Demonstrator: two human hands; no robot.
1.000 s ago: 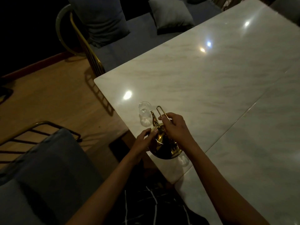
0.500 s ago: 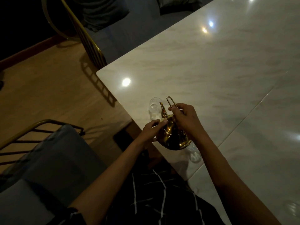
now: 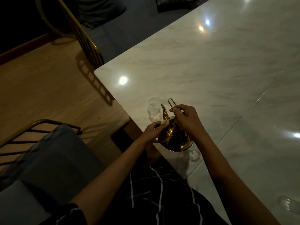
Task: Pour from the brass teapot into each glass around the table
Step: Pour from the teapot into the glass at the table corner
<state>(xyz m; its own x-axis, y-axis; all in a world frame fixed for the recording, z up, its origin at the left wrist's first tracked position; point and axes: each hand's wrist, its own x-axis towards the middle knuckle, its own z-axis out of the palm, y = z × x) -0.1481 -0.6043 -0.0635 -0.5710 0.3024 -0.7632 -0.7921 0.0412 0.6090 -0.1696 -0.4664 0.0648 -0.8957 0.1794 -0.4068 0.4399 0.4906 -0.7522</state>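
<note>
Dimly, both hands hold the brass teapot (image 3: 174,135) beside a glass (image 3: 153,109).
Right hand (image 3: 186,119) clamps its wire handle; left hand (image 3: 153,131) presses the lid, another glass (image 3: 194,154) half-hidden beneath.

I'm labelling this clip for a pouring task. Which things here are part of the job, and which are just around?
In the job: brass teapot, held by left hand and right hand; glass by the spout; glass behind the pot; glass lower right; table.

Just around: chairs, cushions.
</note>
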